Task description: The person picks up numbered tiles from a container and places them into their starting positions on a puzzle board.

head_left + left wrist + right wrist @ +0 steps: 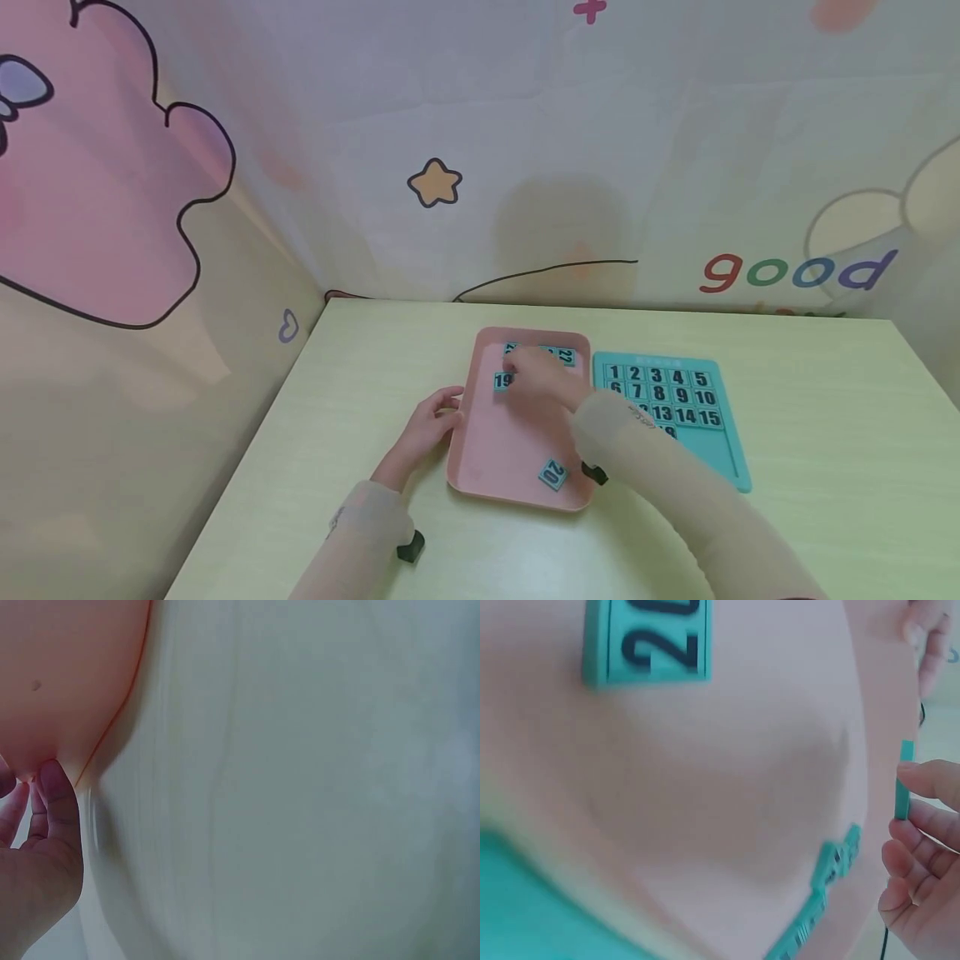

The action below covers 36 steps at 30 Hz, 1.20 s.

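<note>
A pink tray (487,450) lies on the table, with my left hand (427,425) holding its left rim between thumb and fingers. Over the tray's upper part, my right hand (543,375) pinches a small teal number tile (904,780), seen edge-on in the right wrist view. In the head view the tile at these fingertips reads 19 (501,382). A tile marked 20 (553,474) lies turned near the tray's lower right corner. Several tiles, one of them marked 22 (566,357), form a row at the tray's far end, partly hidden by the right hand.
Right of the tray lies a teal number board (731,454) holding rows of numbered tiles from 1 upward. My right sleeve (660,475) covers part of its lower left. A printed cloth wall (360,208) stands behind the table (825,467).
</note>
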Motion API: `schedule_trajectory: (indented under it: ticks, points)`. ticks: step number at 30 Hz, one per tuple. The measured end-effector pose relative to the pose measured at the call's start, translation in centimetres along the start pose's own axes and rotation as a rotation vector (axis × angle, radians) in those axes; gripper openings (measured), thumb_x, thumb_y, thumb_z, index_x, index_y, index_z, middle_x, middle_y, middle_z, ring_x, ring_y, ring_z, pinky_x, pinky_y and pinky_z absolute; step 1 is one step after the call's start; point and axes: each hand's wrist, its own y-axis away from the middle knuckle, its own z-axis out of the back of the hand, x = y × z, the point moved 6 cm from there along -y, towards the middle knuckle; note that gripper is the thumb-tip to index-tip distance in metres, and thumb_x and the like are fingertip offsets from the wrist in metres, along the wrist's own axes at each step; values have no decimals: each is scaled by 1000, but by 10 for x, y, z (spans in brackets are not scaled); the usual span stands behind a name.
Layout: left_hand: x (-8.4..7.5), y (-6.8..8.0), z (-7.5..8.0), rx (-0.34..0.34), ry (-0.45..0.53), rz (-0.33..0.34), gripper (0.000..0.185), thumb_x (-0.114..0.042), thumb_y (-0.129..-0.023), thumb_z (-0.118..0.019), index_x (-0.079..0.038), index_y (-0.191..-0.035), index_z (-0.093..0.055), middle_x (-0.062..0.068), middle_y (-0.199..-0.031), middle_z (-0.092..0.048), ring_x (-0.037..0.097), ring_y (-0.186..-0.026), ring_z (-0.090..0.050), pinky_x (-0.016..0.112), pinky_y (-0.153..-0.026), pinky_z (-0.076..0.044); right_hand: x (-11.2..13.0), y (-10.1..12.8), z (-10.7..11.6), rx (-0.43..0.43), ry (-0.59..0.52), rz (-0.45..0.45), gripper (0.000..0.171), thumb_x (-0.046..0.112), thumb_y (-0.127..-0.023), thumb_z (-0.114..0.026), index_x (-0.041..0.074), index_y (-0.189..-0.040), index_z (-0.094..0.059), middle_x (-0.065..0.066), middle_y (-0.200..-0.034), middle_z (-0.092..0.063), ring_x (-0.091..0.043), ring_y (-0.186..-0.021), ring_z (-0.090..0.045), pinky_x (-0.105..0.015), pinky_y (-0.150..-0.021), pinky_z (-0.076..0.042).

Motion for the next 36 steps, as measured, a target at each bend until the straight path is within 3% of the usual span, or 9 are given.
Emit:
schedule_trajectory:
  ticks: [6, 10, 19, 29, 36]
  points:
    - [-2, 0, 0, 3, 29, -49, 40, -4, -84, -51, -6, -124, -47, 14, -106, -52, 18, -87, -53, 26, -74, -46, 2, 8, 27, -58, 112, 126, 23, 16, -77, -64, 10, -98, -62, -1, -93, -61, -15, -80, -53, -32, -78, -47]
    - [-3, 1, 0, 1, 37, -61, 39, -2, -84, -51, -4, -123, -48, 15, -105, -52, 17, -86, -53, 26, -73, -46, -3, 15, 37, -68, 146, 170, 26, 17, -75, -65, 7, -100, -62, -5, -100, -63, -18, -91, -56, -36, -83, -46]
    - [-3, 1, 0, -11, 34, -59, 40, -2, -83, -51, -6, -122, -49, 13, -103, -53, 17, -84, -52, 25, -73, -45, -30, 42, 53, -116, 140, 172, 35, 17, -75, -65, 2, -107, -61, -11, -106, -61, -24, -95, -56, -39, -82, -47]
    - [-5, 2, -1, 9, 41, -79, 40, -1, -83, -51, -2, -123, -47, 17, -104, -52, 17, -85, -51, 25, -74, -44, -70, 83, 60, -86, 152, 138, 32, 22, -76, -66, 5, -103, -63, -4, -93, -60, -19, -87, -55, -36, -77, -48]
    - [-20, 12, 0, 23, 41, -71, 40, 0, -83, -51, 0, -123, -47, 20, -105, -52, 19, -85, -52, 26, -74, -44, -95, 107, 56, -87, 171, 133, 34, 21, -75, -67, 5, -105, -63, -8, -101, -61, -22, -94, -54, -40, -81, -47]
